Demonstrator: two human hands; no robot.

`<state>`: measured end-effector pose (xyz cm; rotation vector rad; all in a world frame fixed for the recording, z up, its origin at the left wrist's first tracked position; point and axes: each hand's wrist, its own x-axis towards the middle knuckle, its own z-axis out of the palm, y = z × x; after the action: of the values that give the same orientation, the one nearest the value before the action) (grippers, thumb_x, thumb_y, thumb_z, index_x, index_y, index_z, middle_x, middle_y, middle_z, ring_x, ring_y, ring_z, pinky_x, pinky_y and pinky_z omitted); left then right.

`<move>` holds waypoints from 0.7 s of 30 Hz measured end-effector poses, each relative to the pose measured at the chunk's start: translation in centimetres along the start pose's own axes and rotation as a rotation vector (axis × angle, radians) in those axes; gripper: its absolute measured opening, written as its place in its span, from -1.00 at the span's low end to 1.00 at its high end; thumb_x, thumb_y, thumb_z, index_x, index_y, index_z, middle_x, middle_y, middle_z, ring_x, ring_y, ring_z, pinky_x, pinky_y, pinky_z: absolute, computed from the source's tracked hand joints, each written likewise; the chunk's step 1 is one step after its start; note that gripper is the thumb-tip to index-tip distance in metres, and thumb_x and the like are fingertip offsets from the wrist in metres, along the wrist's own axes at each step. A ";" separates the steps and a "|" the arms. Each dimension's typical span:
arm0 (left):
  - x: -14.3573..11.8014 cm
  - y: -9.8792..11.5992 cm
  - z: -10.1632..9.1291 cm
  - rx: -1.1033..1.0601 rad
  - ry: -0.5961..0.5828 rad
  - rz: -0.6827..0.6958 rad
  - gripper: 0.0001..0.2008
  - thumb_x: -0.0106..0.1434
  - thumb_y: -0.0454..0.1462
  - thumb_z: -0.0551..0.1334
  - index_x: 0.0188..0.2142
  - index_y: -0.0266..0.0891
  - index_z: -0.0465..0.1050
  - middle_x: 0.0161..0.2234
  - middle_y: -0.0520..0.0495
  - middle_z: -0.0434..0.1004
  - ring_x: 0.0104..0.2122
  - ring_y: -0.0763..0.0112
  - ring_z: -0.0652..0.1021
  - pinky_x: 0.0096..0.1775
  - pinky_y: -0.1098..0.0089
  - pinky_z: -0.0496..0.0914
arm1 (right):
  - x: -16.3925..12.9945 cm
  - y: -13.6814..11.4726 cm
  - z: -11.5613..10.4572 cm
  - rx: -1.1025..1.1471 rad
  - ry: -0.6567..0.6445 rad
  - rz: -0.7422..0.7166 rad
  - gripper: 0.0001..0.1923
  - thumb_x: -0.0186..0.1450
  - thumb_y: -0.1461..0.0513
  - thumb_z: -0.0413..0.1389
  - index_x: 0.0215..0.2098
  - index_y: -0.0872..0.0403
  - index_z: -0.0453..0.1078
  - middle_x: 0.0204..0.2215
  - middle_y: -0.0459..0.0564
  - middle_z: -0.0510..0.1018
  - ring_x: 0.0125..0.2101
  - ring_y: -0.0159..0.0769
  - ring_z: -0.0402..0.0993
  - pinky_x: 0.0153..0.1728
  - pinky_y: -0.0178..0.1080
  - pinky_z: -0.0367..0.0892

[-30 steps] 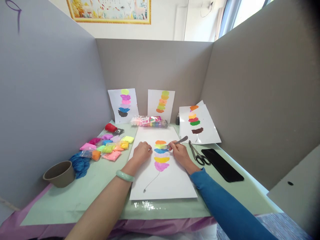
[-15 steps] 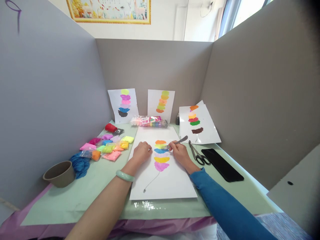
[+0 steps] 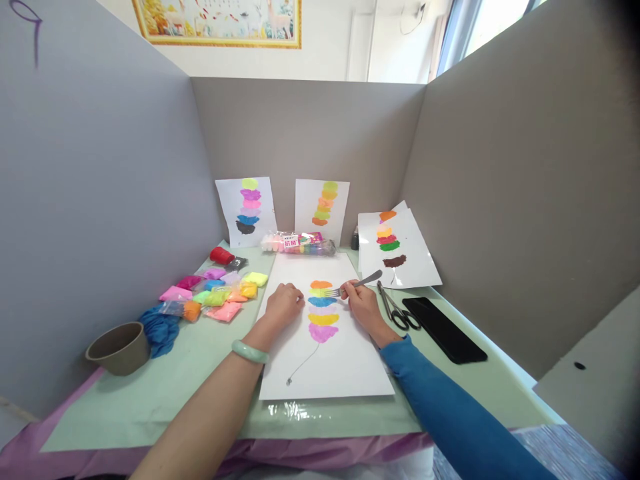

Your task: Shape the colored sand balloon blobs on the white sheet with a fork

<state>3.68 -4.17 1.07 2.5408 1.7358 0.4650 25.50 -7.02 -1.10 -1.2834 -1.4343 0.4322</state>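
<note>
Two hands work the white paper sheet (image 3: 330,367): left hand (image 3: 284,303) presses it flat, fingers curled; right hand (image 3: 364,307) pinches the stiff metal fork (image 3: 350,288) mid-handle, tines on soft, easily smeared coloured clay patches (image 3: 321,310).

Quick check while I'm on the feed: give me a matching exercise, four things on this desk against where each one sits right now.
Things:
1. fork
2. scissors
3. brown bowl
4. black phone

Places:
A. at the left edge of the table, beside the blue cloth
B. flat on the table, outermost on the right
C. in the right hand, tines on the clay shapes on the white sheet
D. on the table between the white sheet and the phone

Pairs: 1-C, 2-D, 3-A, 4-B
</note>
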 end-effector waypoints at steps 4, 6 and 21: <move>-0.1 0.1 -0.1 -0.002 -0.003 -0.003 -0.76 0.26 -0.27 0.12 -0.22 -0.14 0.59 -0.10 -0.08 0.52 -0.06 0.21 0.43 -0.18 0.38 0.36 | -0.1 -0.2 0.1 -0.032 -0.031 -0.028 -0.56 0.31 0.06 -0.09 -0.61 0.07 0.37 -0.32 -0.04 0.58 -0.42 -0.32 0.44 -0.37 -0.32 0.22; -0.1 0.1 -0.2 -0.006 -0.004 -0.004 -0.76 0.26 -0.27 0.12 -0.21 -0.15 0.59 -0.10 -0.08 0.52 -0.06 0.21 0.43 -0.18 0.38 0.36 | -0.1 -0.3 0.1 -0.054 -0.043 -0.032 -0.56 0.31 0.07 -0.10 -0.61 0.07 0.38 -0.29 -0.04 0.59 -0.39 -0.32 0.45 -0.34 -0.32 0.23; -0.1 0.1 -0.2 -0.010 -0.002 -0.006 -0.75 0.25 -0.27 0.12 -0.23 -0.14 0.59 -0.11 -0.08 0.52 -0.07 0.22 0.43 -0.17 0.38 0.35 | 0.0 -0.2 0.0 -0.072 -0.004 -0.011 -0.59 0.29 0.08 -0.09 -0.60 0.07 0.38 -0.39 -0.03 0.60 -0.44 -0.32 0.45 -0.36 -0.31 0.22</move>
<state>3.71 -4.34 1.26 2.5278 1.7345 0.4695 25.41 -7.10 -0.92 -1.3316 -1.4710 0.3786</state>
